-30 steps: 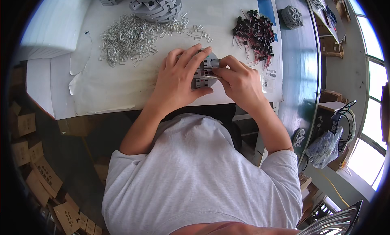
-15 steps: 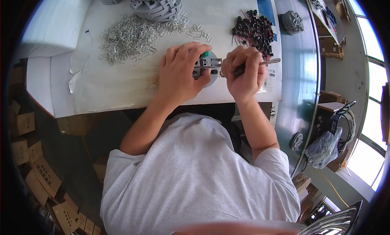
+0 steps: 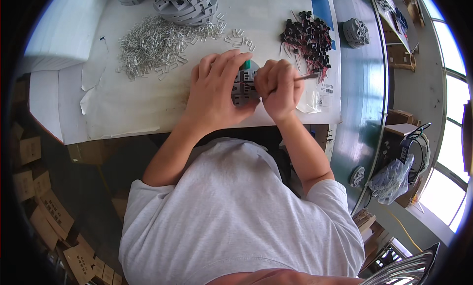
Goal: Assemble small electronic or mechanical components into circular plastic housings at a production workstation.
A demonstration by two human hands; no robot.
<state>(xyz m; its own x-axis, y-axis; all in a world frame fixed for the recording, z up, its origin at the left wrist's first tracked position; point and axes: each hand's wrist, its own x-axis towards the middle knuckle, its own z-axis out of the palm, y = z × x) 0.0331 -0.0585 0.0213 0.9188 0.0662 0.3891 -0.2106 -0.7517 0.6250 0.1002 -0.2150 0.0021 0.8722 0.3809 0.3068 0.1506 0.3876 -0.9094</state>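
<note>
Several cardboard boxes (image 3: 56, 206) lie low at left, their insides hidden from me. On the table (image 3: 133, 108), my view shows the left hand (image 3: 213, 90) spread over a grey disc (image 3: 242, 95); the right hand (image 3: 279, 92), fisted round a slim tool (image 3: 309, 77), blocks its right edge. Beyond lie black wired parts (image 3: 308, 39), silver clips (image 3: 153, 47) and stacked grey discs (image 3: 186, 10). Since half a second ago, the right hand has moved left, toward the disc.
</note>
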